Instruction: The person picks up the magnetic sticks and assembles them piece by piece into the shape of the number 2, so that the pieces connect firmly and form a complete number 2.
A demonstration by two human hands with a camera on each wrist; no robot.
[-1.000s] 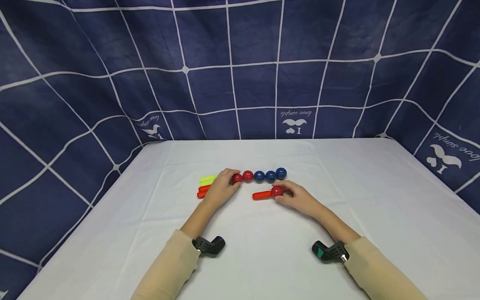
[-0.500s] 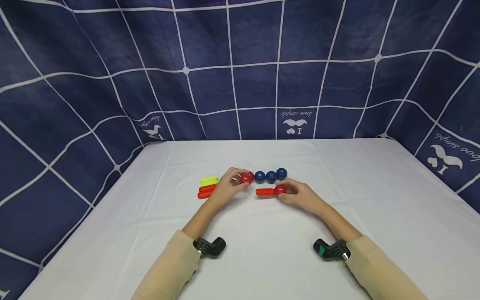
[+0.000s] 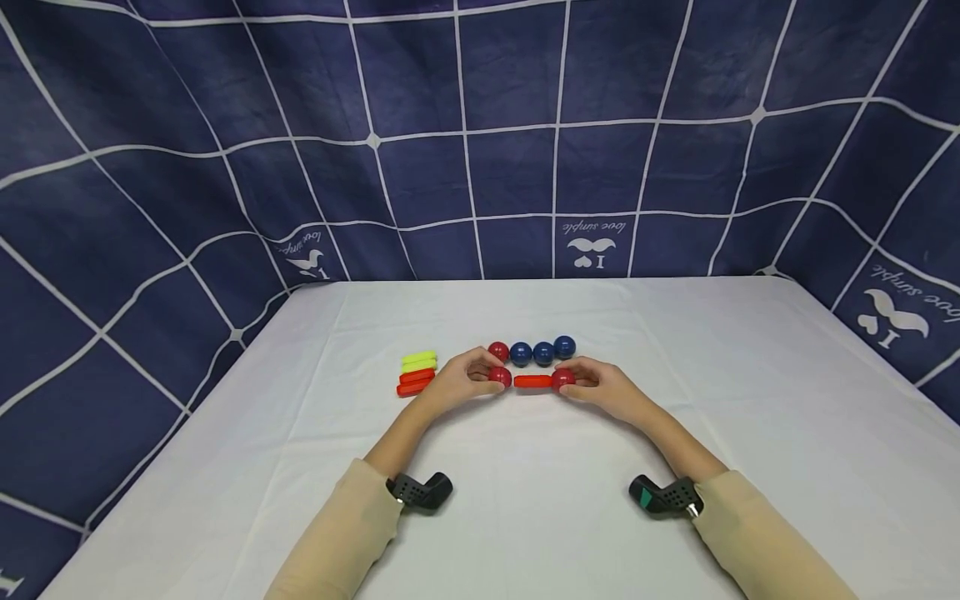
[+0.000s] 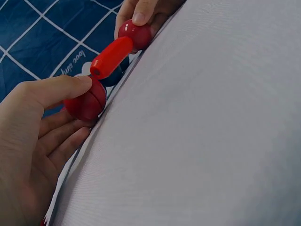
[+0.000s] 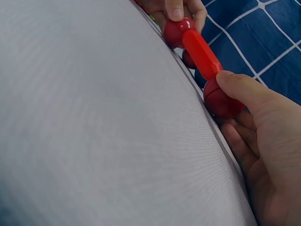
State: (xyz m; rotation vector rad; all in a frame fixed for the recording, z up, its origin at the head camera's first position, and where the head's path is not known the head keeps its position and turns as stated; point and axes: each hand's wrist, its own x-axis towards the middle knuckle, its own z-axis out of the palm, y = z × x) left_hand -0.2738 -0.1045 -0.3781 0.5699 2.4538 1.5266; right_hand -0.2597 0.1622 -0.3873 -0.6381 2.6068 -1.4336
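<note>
My left hand (image 3: 462, 381) pinches a red ball (image 3: 500, 378) between thumb and fingers. Across from it, my right hand (image 3: 602, 387) holds another red ball (image 3: 563, 381), with an orange-red stick (image 3: 533, 382) joined to it and pointing left. In the left wrist view, the free end of the stick (image 4: 112, 58) shows a small hole, close to the left hand's ball (image 4: 85, 104); whether they touch I cannot tell. Just behind the hands, a third red ball (image 3: 498, 351) lies in a row with three blue balls (image 3: 543, 353).
Left of my left hand lie two yellow sticks (image 3: 418, 357) and two orange-red sticks (image 3: 415, 388), side by side. A white cloth covers the table (image 3: 525, 500). A dark blue curtain with white grid lines (image 3: 510, 167) hangs behind and at the sides.
My left hand has taken the leftmost red ball from the row and brought it right and nearer, level with the stick. My right hand has shifted slightly right, and its stick now lies straighter.
</note>
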